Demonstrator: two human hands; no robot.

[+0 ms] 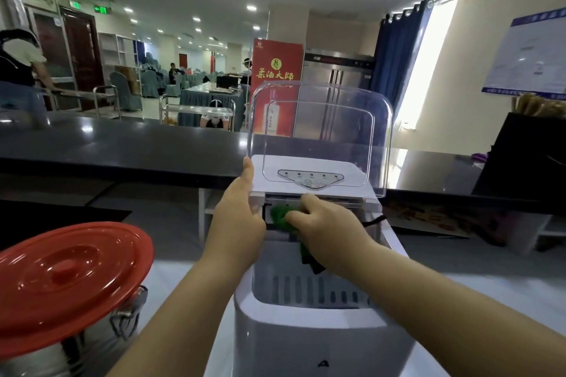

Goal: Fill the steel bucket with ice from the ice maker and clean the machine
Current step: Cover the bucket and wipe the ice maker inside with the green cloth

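The white ice maker (pixel 309 337) stands in front of me with its clear lid (pixel 321 135) raised upright. My left hand (pixel 242 211) grips the machine's top left corner at the lid's hinge edge, thumb up along the lid. My right hand (pixel 324 220) holds a green cloth (pixel 280 217) bunched against the back wall inside the open compartment, just under the control panel (pixel 311 179). The slotted white basket (pixel 306 288) shows below my hands. The steel bucket (pixel 46 355) sits at lower left, covered by a red lid (pixel 70 278).
A long dark counter (pixel 122 144) runs across behind the machine. A black box (pixel 526 156) stands at the right on it. Beyond lie a dining hall with covered chairs, steel trolleys, a red banner and people far off.
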